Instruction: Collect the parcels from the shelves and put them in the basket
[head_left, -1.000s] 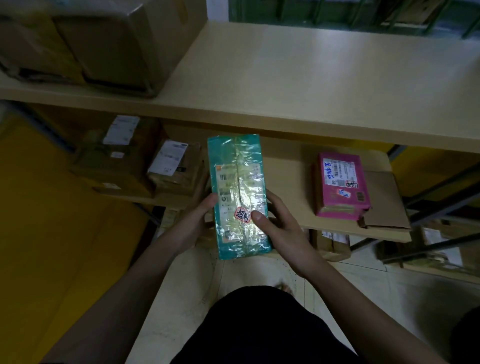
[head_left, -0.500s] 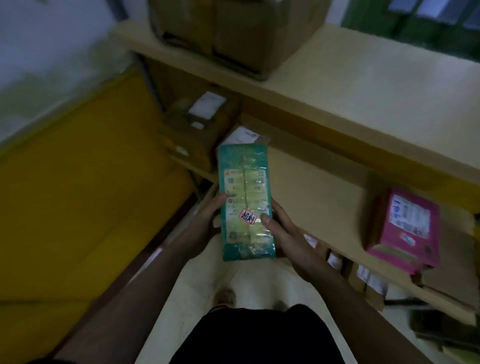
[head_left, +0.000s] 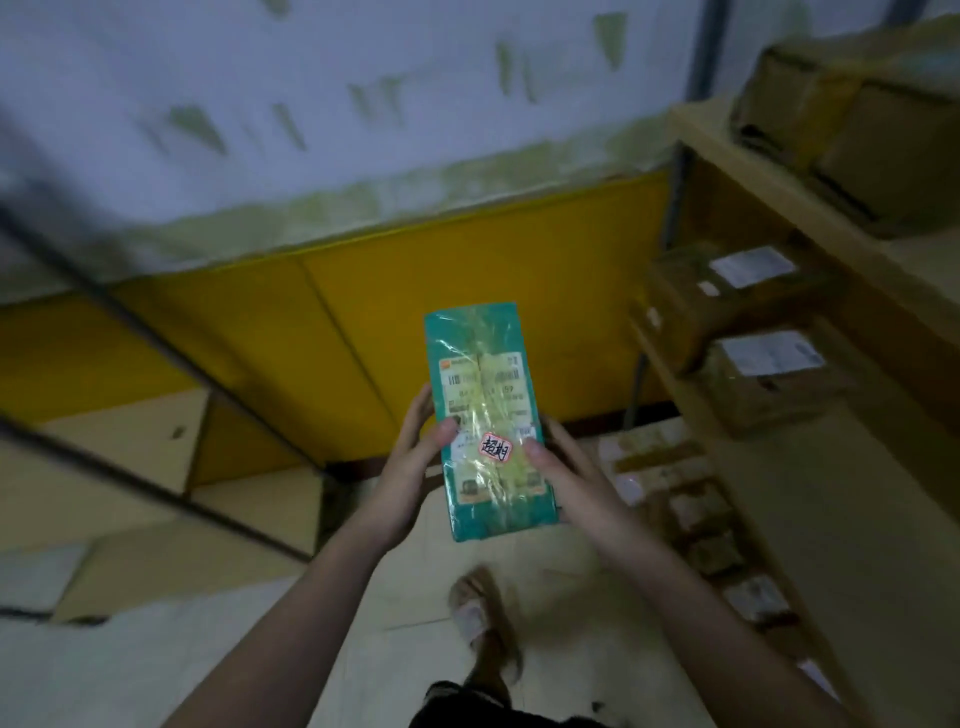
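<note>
A long teal parcel (head_left: 483, 384), wrapped in clear tape with a shipping label and a small red-edged sticker, is held upright in front of me at the centre of the view. My left hand (head_left: 410, 473) grips its left edge, thumb on the front. My right hand (head_left: 566, 478) grips the right edge, thumb near the sticker. No basket is in view.
Wooden shelves (head_left: 810, 467) run down the right side, holding brown cardboard parcels (head_left: 769, 379) with white labels and a large box (head_left: 852, 114) on top. A yellow panel (head_left: 441, 291) and white wall face me. Another shelf frame (head_left: 156, 488) stands at left. My sandalled foot (head_left: 483, 623) is on the floor.
The view has swung left, away from the shelves toward the yellow wall; the pink parcel has left the frame. Both hands still hold the teal parcel the same way.
</note>
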